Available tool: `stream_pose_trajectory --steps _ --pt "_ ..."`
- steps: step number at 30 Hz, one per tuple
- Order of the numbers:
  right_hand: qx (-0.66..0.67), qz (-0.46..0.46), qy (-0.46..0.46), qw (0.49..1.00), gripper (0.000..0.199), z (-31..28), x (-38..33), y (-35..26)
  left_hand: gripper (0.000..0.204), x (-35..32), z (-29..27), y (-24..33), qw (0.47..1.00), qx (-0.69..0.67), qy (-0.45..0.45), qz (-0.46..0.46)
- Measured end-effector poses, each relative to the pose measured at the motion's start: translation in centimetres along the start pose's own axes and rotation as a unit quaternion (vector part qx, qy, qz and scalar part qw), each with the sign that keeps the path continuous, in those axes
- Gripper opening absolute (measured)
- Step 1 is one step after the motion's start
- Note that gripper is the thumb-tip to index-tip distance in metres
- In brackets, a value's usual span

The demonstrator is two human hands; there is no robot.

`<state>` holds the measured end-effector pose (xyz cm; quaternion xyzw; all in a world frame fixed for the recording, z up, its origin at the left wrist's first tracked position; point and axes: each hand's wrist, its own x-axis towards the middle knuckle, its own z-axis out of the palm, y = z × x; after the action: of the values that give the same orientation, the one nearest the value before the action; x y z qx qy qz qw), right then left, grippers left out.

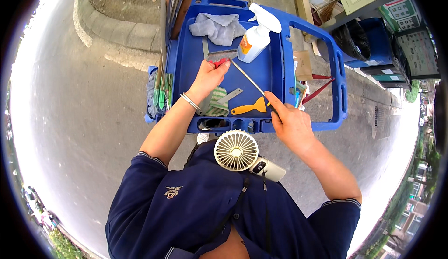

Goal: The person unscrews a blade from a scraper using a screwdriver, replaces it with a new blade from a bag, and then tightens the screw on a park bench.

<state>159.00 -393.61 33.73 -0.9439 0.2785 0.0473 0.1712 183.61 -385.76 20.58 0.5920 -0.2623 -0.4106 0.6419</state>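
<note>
My left hand (208,78) is closed on a scraper (222,55) with a red handle and a wide grey blade. In my right hand (293,124) is a screwdriver (248,77), its long thin shaft slanting up and left so that the tip meets the scraper near my left thumb. Most of the screwdriver's handle is hidden in my palm. Both hands are over the blue cart tray (189,58). A yellow putty knife (251,107) lies just left of my right fingers. Beside my left wrist are a green-and-white striped cloth (218,101) and a flat metal blade (230,95).
A white spray bottle (255,42) and a crumpled grey cloth (217,28) occupy the tray's far part. Long poles (181,9) stand at its far left corner. The cart's open blue frame (339,86) extends right. A round fan (236,150) hangs at my chest.
</note>
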Motion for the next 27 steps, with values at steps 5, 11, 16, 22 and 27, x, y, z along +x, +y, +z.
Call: stream_pose_trajectory --steps 5,11,16,22,27 --pt "0.211 -0.110 0.085 0.968 0.048 2.1 -0.9 2.9 0.019 0.0 0.2 1.0 0.993 -0.082 -0.090 -0.014" --pt "0.589 0.118 -0.127 0.789 0.045 -1.0 -3.2 0.3 0.017 -0.1 0.6 0.5 0.992 -0.045 -0.115 -0.038" --pt "0.621 0.149 -0.151 0.754 0.045 -0.5 -3.6 -0.5 0.015 -0.7 1.3 1.0 0.991 -0.061 -0.113 -0.042" --pt "0.566 0.125 -0.132 0.804 0.046 0.3 -3.7 -0.7 0.016 -0.9 1.6 1.3 0.991 -0.031 -0.127 -0.034" --pt "0.350 0.031 -0.016 0.936 0.046 0.9 -3.7 -0.7 0.015 -0.9 1.5 1.4 0.991 -0.033 -0.125 -0.045"
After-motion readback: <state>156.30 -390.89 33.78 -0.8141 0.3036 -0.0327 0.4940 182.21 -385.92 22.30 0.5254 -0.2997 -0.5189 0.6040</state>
